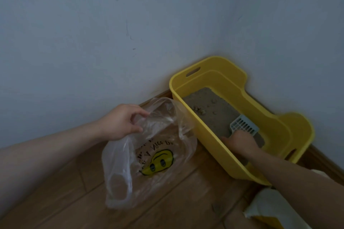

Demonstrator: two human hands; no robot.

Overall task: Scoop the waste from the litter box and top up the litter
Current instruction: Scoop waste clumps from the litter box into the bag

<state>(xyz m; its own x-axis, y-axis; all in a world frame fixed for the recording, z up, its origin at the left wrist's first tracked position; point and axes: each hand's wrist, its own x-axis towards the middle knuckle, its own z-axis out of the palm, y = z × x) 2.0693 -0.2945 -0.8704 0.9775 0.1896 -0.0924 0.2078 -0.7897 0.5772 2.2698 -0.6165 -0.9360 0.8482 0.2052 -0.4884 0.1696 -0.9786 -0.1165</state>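
Box [208, 139] set on floor in wall corner, litter [210, 104] and clumps [202, 110] inside. Scoop [243, 126] gripped by right hand [240, 142], resting on litter. Bag [149, 154] pinched by left hand [122, 122], beside box.

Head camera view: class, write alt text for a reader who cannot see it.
A person's right hand holds a pale blue scoop inside a yellow litter box. Their left hand holds open a clear plastic bag beside it, over a wooden floor.

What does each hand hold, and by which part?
Left hand pinches the plastic bag at its open rim. Right hand grips the scoop by its handle.
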